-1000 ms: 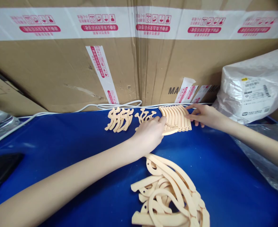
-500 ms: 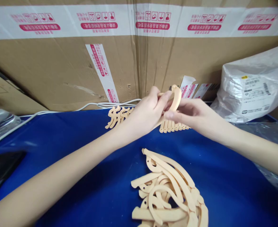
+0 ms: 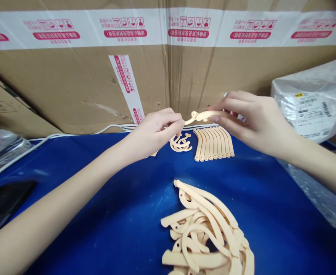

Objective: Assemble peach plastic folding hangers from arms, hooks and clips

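Both my hands hold one cream-coloured curved plastic piece [image 3: 200, 115] up above the blue table mat [image 3: 99, 198]. My left hand [image 3: 153, 131] pinches its left end and my right hand [image 3: 248, 118] pinches its right end. Below them lies a neat row of several curved strips [image 3: 213, 143], and beside it a small cluster of hooked pieces [image 3: 180, 143]. A loose pile of larger joined cream pieces [image 3: 208, 233] sits near me on the mat.
A taped cardboard box wall [image 3: 99, 76] stands right behind the mat. A white cable [image 3: 70, 134] runs along its foot. A plastic-wrapped package [image 3: 313, 103] sits at the right, clear plastic film [image 3: 316, 191] below it, a dark object [image 3: 4, 202] at the left.
My left hand picked one piece from the row and lifted it. My right hand joined it, and both now hold the piece higher and stretched out sideways between them.
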Tool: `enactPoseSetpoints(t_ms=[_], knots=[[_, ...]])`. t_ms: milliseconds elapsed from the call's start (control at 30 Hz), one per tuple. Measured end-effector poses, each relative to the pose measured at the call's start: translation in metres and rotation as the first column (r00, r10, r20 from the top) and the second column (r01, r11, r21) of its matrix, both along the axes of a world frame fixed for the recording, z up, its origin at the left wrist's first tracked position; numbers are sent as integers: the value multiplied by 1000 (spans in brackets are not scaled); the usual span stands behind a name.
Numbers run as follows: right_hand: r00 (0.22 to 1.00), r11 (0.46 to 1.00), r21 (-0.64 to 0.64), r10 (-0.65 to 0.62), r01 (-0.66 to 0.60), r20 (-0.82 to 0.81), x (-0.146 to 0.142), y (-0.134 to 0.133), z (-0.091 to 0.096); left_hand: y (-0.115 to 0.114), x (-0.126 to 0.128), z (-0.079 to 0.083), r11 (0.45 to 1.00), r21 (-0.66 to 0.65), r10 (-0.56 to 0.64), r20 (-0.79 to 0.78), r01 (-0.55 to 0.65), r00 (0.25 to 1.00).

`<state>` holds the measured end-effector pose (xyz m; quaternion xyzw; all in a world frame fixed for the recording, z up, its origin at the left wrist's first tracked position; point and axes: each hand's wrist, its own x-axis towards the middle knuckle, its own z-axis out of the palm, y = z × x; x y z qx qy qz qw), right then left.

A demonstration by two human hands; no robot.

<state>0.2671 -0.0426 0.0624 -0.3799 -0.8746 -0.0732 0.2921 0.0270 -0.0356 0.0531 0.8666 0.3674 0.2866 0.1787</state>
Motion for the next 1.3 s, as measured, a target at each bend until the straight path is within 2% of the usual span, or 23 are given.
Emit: enactPoseSetpoints(t_ms=[67, 133, 167, 233, 300, 333, 367, 400, 433, 500, 567, 633, 733, 800, 900, 1033, 1100, 1133, 1167, 1200, 1233, 1267, 1300], knots=[[997, 992, -126, 20, -29, -69, 0, 2, 2, 0, 0, 1, 1000, -4, -16, -6, 16, 1000], [984, 952, -298, 16, -70, -180, 1, 5, 3, -1, 0, 1, 998, -38, -48, -3, 47, 999], [977, 937, -341, 7, -81, -213, 1, 6, 3, -1, 1, 1, 996, -58, -62, 1, 62, 998], [986, 962, -268, 4, -49, -168, 1, 8, 1, -2, 3, -2, 994, -81, -67, 15, 68, 998], [999, 998, -60, -32, 32, 2, 0, 8, -3, -3, 7, -7, 997, -68, -41, 39, 44, 998], [995, 998, 19, -67, 66, 78, 0, 8, -6, -4, 9, -10, 998, -52, -24, 54, 27, 998], [988, 995, 43, -95, 91, 118, 0, 9, -9, -4, 11, -13, 999, -35, -9, 68, 12, 998], [989, 994, -16, -106, 108, 103, 0, 10, -13, -5, 13, -16, 1000, -16, 7, 74, -5, 997], [994, 985, -135, -103, 107, 38, 0, 12, -16, -5, 15, -20, 1000, 5, 25, 70, -25, 997], [983, 915, -403, -102, 32, -154, 3, 17, -22, -6, 20, -28, 998, 23, 56, 15, -56, 998], [946, 831, -553, -132, -59, -298, 6, 24, -25, -5, 26, -39, 997, -11, 77, -76, -78, 994], [896, 769, -622, -163, -147, -413, 10, 30, -27, -1, 30, -51, 992, -74, 93, -120, -103, 988], [786, 637, -708, -253, -304, -564, 10, 32, -27, 13, 34, -62, 978, -106, 168, -101, -178, 981], [732, 599, -727, -319, -336, -601, 7, 29, -26, 25, 34, -65, 964, -118, 228, -89, -237, 970], [619, 607, -703, -404, -370, -674, 1, 23, -23, 39, 29, -65, 941, -130, 302, -95, -312, 949], [464, 671, -620, -433, -406, -773, 0, 19, -19, 41, 22, -60, 914, -163, 368, -60, -373, 928], [447, 706, -589, -414, -392, -793, 2, 19, -19, 35, 23, -55, 915, -234, 331, -30, -328, 943], [448, 730, -571, -396, -376, -801, 4, 20, -19, 31, 23, -51, 905, -335, 281, 8, -262, 960], [460, 757, -549, -370, -354, -807, 5, 20, -19, 26, 24, -47, 868, -469, 220, 70, -163, 973], [489, 786, -525, -334, -327, -806, 7, 21, -20, 22, 24, -44, 768, -640, 167, 183, -11, 969], [544, 817, -499, -288, -290, -788, 10, 22, -20, 17, 24, -41, 642, -756, 169, 306, 131, 937], [629, 851, -469, -234, -237, -741, 11, 22, -21, 13, 24, -38, 537, -810, 211, 401, 237, 892], [738, 889, -427, -177, -164, -651, 13, 22, -21, 9, 24, -36, 466, -830, 271, 465, 307, 843]])
